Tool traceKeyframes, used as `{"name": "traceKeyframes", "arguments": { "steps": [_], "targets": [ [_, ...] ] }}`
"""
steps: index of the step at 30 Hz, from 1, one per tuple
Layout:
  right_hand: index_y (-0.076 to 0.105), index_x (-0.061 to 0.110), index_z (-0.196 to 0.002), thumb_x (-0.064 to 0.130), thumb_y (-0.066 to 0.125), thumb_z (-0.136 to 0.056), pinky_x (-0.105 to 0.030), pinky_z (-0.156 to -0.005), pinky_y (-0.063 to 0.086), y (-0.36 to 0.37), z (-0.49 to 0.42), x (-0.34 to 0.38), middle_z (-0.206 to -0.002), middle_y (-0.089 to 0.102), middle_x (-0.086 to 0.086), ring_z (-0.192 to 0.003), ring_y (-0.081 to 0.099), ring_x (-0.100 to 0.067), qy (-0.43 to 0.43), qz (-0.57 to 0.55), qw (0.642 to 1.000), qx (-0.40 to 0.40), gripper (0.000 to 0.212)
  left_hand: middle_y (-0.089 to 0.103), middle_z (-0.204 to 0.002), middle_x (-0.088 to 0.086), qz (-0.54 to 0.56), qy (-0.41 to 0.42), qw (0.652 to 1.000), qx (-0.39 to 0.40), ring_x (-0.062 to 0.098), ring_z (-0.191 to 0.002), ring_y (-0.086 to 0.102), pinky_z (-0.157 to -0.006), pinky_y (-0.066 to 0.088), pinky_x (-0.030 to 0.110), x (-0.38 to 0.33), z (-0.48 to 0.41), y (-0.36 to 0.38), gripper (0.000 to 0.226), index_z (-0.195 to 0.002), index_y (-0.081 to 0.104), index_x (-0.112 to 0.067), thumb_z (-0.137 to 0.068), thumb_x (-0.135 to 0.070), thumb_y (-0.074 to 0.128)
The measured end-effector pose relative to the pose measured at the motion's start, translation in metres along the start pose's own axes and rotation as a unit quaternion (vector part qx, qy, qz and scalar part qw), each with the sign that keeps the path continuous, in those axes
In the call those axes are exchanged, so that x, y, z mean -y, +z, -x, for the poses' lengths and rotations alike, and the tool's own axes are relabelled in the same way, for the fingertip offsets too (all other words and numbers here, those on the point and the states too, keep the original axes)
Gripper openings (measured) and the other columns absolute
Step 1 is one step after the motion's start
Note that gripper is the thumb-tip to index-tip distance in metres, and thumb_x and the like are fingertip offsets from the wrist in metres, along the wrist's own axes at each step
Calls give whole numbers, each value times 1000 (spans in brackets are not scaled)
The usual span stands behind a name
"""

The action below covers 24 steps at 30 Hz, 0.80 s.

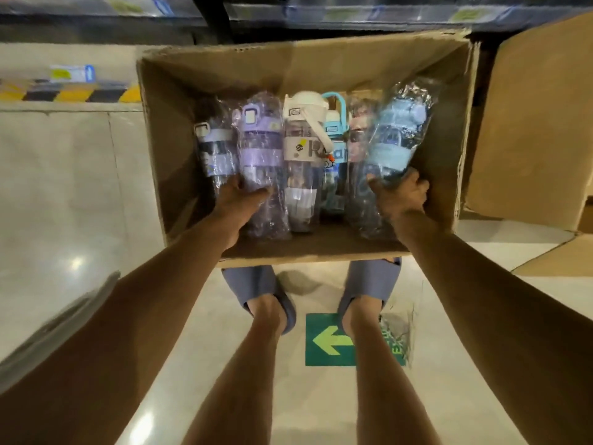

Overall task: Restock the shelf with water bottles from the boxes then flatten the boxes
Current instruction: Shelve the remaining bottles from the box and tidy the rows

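An open cardboard box point(221, 65) stands on the floor in front of my feet, with several plastic-wrapped water bottles lying side by side in it. My left hand point(239, 200) is inside the box, closed around the base of a purple bottle point(261, 146). My right hand point(399, 195) grips the bottom of a light blue bottle point(396, 133), which is lifted and tilted above the others. Between them lie a white-lidded clear bottle point(303, 149) and a blue-handled bottle point(337, 142). A dark bottle with a lilac band point(215, 149) lies at the far left.
A second cardboard box point(539, 123) stands at the right, with a flap point(558, 258) lying on the floor. The shelf's lower edge with price labels point(321, 14) runs along the top. Yellow-black hazard tape point(70, 93) marks the floor at left. A green arrow sticker point(330, 340) lies between my slippered feet.
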State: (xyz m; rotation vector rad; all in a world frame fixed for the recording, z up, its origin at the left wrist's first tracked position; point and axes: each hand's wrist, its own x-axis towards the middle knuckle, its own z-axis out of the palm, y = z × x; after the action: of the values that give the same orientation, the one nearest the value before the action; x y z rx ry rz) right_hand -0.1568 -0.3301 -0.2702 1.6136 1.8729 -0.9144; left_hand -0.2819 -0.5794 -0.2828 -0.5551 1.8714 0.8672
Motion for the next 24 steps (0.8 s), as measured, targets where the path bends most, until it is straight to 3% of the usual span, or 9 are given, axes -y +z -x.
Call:
{"name": "traceKeyframes", "arguments": {
  "steps": [2, 3, 4, 6, 9, 12, 17, 21, 24],
  "targets": [
    [24, 14, -154, 48, 79, -86, -51, -118, 34, 4, -5, 3, -156, 31, -19, -143, 36, -42, 26, -60, 998, 13, 95, 68, -119, 1, 12, -11, 1000, 2, 19, -100, 69, -79, 63, 37, -3, 1, 3, 68, -122, 55, -26, -68, -49, 91],
    [23, 16, -153, 43, 83, -83, -52, -117, 37, 4, -7, 4, -155, 32, -17, -141, 39, -40, 43, -94, 994, 19, 96, 65, -126, 0, 2, -11, 1000, -5, 21, -110, 66, -93, 59, 45, -4, -1, 5, 89, -126, 54, -29, -51, -61, 91],
    [22, 17, -153, 38, 84, -82, -52, -115, 40, 4, -9, 4, -153, 36, -14, -138, 43, -37, 56, -127, 990, 27, 96, 61, -132, -1, -13, -9, 1000, -17, 23, -117, 62, -100, 54, 49, -2, -7, 7, 106, -130, 51, -31, -37, -69, 88],
    [22, 13, -155, 31, 85, -83, -48, -112, 43, 6, -13, 5, -146, 42, -13, -131, 49, -31, 64, -154, 985, 49, 97, 54, -136, 1, -39, -9, 999, -33, 25, -122, 57, -103, 50, 50, 0, -17, 11, 117, -135, 45, -31, -32, -71, 85],
    [36, 15, -152, 38, 90, -75, -38, -91, 51, 4, -18, 10, -134, 57, -9, -114, 60, -26, 54, -172, 982, 51, 97, 57, -125, 3, -39, -20, 998, -40, 23, -111, 60, -93, 55, 44, -15, -5, 13, 92, -133, 39, -25, -62, -49, 93],
    [44, 20, -146, 42, 92, -70, -30, -76, 48, -3, -13, 15, -118, 58, 2, -100, 61, -20, 51, -198, 978, 43, 93, 54, -107, -3, -24, -17, 999, -40, 8, -90, 56, -70, 47, 23, -18, -7, 19, 74, -130, 32, -21, -81, -25, 87],
    [52, 23, -135, 37, 94, -60, -34, -69, 59, -14, 8, 7, -114, 70, -2, -97, 72, -22, 15, -213, 972, 102, 87, 62, -101, -9, 3, -11, 1000, -15, 4, -86, 59, -61, 42, 16, -31, 4, 26, 58, -123, 48, -21, -80, -21, 86],
    [61, 27, -114, 18, 88, -78, -47, -84, 62, -33, 39, 13, -104, 75, -5, -93, 75, -26, -47, -272, 948, 158, 46, 64, -108, -4, 62, -7, 997, -34, 8, -88, 63, -58, 46, 18, -46, 25, 29, 63, -130, 48, -22, -81, -29, 86],
    [61, 18, -130, 21, 84, -85, -41, -79, 64, -52, 65, 17, -116, 74, -11, -101, 75, -27, -85, -320, 922, 201, 50, 62, -108, -1, 70, -4, 996, -48, 8, -82, 61, -48, 47, 18, -52, 58, 20, 60, -131, 45, -21, -85, -27, 83]
  ]
}}
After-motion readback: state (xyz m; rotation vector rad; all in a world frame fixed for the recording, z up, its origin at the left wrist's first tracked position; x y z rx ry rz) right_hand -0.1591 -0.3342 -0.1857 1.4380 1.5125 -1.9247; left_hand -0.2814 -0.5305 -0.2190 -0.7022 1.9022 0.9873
